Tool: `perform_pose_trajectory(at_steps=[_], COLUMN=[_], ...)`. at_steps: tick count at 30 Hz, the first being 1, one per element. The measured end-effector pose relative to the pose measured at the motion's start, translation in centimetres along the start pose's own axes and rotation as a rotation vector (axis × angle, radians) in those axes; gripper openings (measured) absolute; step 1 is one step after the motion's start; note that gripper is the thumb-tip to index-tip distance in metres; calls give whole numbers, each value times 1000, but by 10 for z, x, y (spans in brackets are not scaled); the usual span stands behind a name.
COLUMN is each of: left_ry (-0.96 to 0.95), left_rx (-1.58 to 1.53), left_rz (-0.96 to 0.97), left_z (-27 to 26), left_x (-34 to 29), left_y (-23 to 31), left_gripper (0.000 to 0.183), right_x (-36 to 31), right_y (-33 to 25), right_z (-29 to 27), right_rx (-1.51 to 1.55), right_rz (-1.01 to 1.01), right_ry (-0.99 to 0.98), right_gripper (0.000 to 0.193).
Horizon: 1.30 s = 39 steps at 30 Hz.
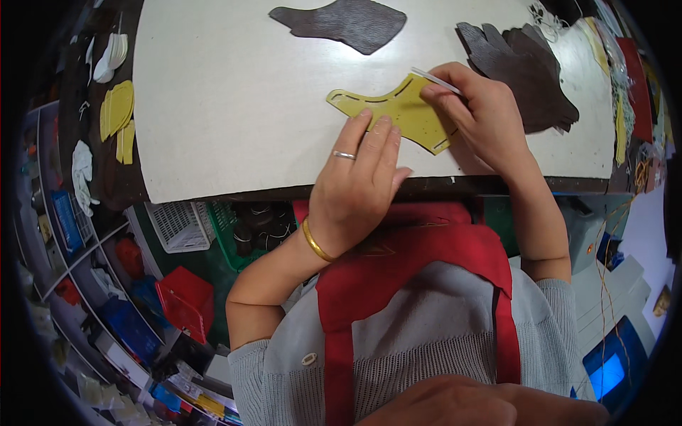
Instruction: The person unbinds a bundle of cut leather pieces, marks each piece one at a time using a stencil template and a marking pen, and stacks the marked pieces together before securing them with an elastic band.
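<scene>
A yellow pattern template point(408, 106) with dark slots and small holes lies on the white work board point(220, 121) near its front edge. My left hand point(362, 160) rests on it, fingers stretched out flat along its lower left part. Pinched in my right hand point(479, 110) is a slim white pen point(435, 79), tilted up to the left over the template's upper right part. The right fingers cover some of the template there; whether leather lies beneath it I cannot tell. Beyond it lies a dark brown leather piece point(348, 25). Several more leather pieces point(522, 74) are stacked on the right.
Yellow templates point(117, 110), white shoehorn-shaped pieces point(110, 57) and a white glove point(83, 174) line the left side. Below the table stand a white crate point(181, 226), a green crate point(226, 231) and a red bin point(186, 302). Thread point(547, 21) lies at the far right.
</scene>
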<state>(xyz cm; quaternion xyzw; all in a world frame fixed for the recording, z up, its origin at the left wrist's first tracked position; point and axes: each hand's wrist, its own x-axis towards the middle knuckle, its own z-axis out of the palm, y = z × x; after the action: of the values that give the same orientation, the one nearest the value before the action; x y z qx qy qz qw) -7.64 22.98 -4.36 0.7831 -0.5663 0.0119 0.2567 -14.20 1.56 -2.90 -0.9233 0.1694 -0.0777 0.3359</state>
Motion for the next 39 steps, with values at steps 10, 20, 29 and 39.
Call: perform_pose_trajectory(at_steps=[10,20,29,39], left_ry=[-87,72,86,58], left_rx=[203,181,95,146], left_rz=[84,220,177,144], left_z=[-17,-3,2,-3], left_x=[28,20,17,22], left_y=[-12,-7,-3,-1], left_gripper=[32,33,22,30], right_x=[-13,12,57,44], right_y=[10,0,-44,-16], right_z=[-15,-29,30,-21], right_rx=[-21,-259,26,-385], right_rz=[41,-349,-384,-412], right_ry=[71,328,-189,-61], right_gripper=[28,17,28,24])
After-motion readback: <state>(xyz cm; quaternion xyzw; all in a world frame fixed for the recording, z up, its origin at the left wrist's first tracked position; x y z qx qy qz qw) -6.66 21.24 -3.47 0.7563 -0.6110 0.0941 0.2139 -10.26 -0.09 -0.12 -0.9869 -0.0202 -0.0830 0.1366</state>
